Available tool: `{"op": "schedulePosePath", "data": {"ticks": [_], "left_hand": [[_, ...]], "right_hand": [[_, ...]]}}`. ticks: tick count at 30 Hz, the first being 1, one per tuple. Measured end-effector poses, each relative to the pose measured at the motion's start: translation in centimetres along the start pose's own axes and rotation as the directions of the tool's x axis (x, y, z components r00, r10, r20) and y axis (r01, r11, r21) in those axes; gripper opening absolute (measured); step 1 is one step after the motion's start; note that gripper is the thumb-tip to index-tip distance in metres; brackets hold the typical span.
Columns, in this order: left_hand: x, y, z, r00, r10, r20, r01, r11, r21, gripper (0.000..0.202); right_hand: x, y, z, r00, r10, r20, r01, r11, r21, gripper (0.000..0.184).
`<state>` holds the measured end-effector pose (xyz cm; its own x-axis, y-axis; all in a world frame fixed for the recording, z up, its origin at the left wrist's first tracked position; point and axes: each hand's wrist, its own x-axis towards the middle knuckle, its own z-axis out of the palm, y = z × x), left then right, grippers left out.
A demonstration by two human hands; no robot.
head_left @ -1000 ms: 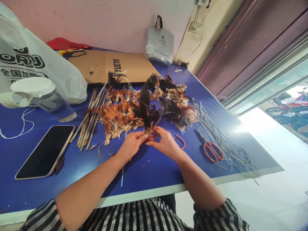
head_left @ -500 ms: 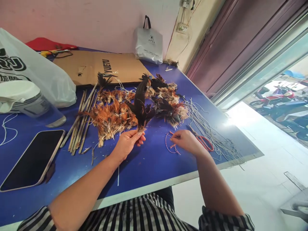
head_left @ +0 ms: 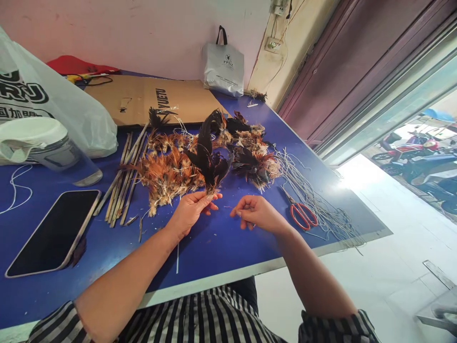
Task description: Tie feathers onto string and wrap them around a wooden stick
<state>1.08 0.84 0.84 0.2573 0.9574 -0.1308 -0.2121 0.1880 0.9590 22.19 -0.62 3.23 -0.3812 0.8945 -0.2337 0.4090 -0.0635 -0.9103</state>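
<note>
here, pinching the dark feather bundle [head_left: 209, 162] by its quills with left hand [head_left: 191, 212], just above the blue table [head_left: 214, 247]; right hand [head_left: 257, 214] beside it, fingers curled together, on thread or nothing, cannot tell. could slacken the pinch and fan the quills loose onto the orange feathers [head_left: 164, 174]. reads "yueyu" on the cardboard [head_left: 185, 100]; grey bag [head_left: 224, 62] lettering too small

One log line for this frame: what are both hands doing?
left hand: grips dark feather bundle by quills | right hand: fingers curled, contents unclear | nearby: red scissors, blue table
</note>
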Motion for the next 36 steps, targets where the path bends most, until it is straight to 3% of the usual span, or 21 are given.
{"op": "schedulePosePath", "data": {"ticks": [3,5,9,16,20,24,36], "left_hand": [[0.0,0.2,-0.1,0.999,-0.032,0.035,0.035,0.996,-0.081,0.028],[0.0,0.2,-0.2,0.993,-0.074,0.087,0.085,0.987,-0.133,0.026],[0.0,0.3,-0.4,0.973,-0.169,0.157,0.199,0.959,-0.201,0.021],[0.2,0.2,-0.5,0.953,-0.261,0.155,0.298,0.904,-0.308,0.013],[0.3,0.1,-0.5,0.943,-0.284,0.172,0.328,0.88,-0.344,0.011],[0.3,-0.3,-0.6,0.932,-0.31,0.188,0.359,0.863,-0.356,0.012],[0.2,-0.3,-0.5,0.926,-0.33,0.182,0.375,0.855,-0.357,0.008]], "right_hand": [[0.9,-1.4,-0.1,0.981,-0.038,0.192,-0.006,0.975,0.222,0.014],[1.7,-2.0,-0.1,0.97,-0.078,0.229,0.018,0.967,0.254,0.014],[3.3,-3.0,-0.2,0.98,-0.139,0.144,0.118,0.983,0.143,0.01],[4.1,-3.1,0.1,0.976,-0.21,-0.054,0.203,0.973,-0.113,0.005],[4.1,-2.6,0.5,0.948,-0.29,-0.132,0.266,0.948,-0.173,0.006],[3.9,-2.7,1.1,0.891,-0.402,-0.212,0.351,0.905,-0.241,0.004],[3.7,-2.7,1.8,0.817,-0.55,-0.172,0.459,0.802,-0.382,0.014]]}}
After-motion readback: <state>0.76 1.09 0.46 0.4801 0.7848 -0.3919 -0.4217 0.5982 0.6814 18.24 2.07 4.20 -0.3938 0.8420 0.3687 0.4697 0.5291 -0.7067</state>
